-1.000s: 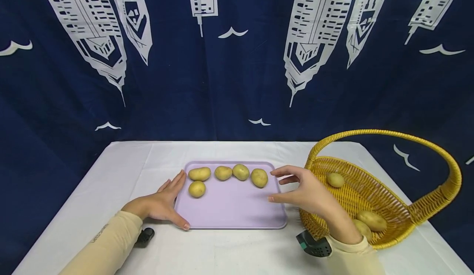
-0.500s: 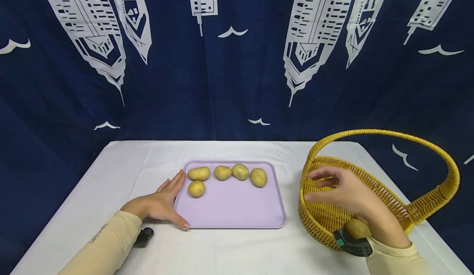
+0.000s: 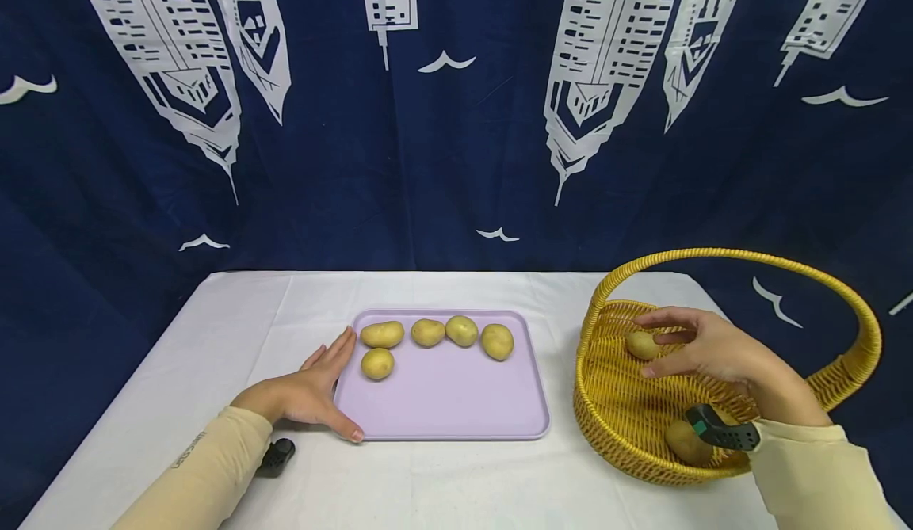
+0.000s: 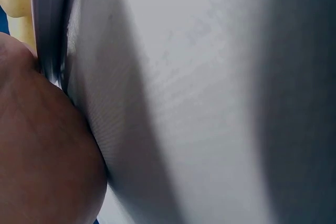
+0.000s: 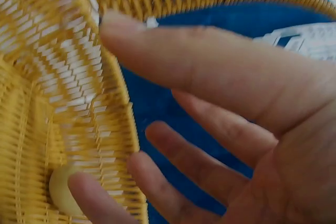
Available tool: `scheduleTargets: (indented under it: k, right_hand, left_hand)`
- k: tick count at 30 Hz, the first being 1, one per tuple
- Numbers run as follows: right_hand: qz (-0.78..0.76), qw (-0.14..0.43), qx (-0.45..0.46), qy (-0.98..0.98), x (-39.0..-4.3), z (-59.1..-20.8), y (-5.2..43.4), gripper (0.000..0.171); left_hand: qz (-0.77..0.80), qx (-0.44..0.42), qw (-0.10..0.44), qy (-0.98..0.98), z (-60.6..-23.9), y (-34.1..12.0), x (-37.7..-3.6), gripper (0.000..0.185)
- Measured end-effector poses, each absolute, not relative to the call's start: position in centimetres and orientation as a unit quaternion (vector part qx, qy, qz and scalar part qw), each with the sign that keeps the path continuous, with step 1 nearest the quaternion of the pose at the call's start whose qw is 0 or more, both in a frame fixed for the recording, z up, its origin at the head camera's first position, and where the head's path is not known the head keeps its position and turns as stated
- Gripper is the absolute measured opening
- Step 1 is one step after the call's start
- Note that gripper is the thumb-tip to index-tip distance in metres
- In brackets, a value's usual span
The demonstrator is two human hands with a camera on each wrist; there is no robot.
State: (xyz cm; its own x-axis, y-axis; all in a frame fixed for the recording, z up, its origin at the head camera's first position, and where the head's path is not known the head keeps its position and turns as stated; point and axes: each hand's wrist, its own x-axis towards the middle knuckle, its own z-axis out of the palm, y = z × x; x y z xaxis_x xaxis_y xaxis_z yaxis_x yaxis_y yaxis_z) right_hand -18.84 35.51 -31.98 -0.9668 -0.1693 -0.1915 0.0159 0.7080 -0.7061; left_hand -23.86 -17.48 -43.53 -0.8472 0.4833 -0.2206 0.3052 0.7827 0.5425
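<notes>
A lilac tray (image 3: 442, 411) lies on the white table and carries several potatoes (image 3: 428, 332) along its far and left side. My left hand (image 3: 317, 387) lies flat on the cloth with straight fingers against the tray's left edge. In the left wrist view my palm (image 4: 42, 150) and the tray edge (image 4: 50, 24) show. My right hand (image 3: 706, 348) reaches into the yellow wicker basket (image 3: 592, 419), fingers spread around a small potato (image 3: 640, 345), not closed on it. That potato (image 5: 63, 192) sits by a fingertip in the right wrist view. Another potato (image 3: 685, 441) lies lower in the basket.
The basket's tall hoop handle (image 3: 742, 256) arches over my right hand. A dark blue curtain hangs behind the table. The white tablecloth (image 3: 456, 482) spreads in front of the tray. Black wrist cameras sit at my left wrist (image 3: 276, 455) and right wrist (image 3: 720, 433).
My right hand moved from over the tray's right edge into the basket and spread around the small potato. The left hand and the tray's potatoes stayed put.
</notes>
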Motion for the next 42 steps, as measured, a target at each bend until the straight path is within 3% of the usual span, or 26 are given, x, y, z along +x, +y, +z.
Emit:
scheduleTargets:
  k: [13, 29, 42]
  right_hand:
    - [-0.496, 0.204, 0.001, 0.844, -22.2, -33.0, 38.8, 0.067]
    - [-0.491, 0.217, 0.014, 0.844, -23.3, -36.2, 40.5, 0.063]
    - [-0.388, 0.149, 0.02, 0.91, -23.7, -37.5, 39.1, 0.075]
  left_hand:
    - [0.247, 0.216, 0.176, 0.928, -43.4, -17.4, -23.8, 0.15]
    - [0.236, 0.231, 0.165, 0.929, -43.8, -17.6, -24.1, 0.151]
    - [0.23, 0.232, 0.161, 0.931, -43.8, -17.6, -24.1, 0.151]
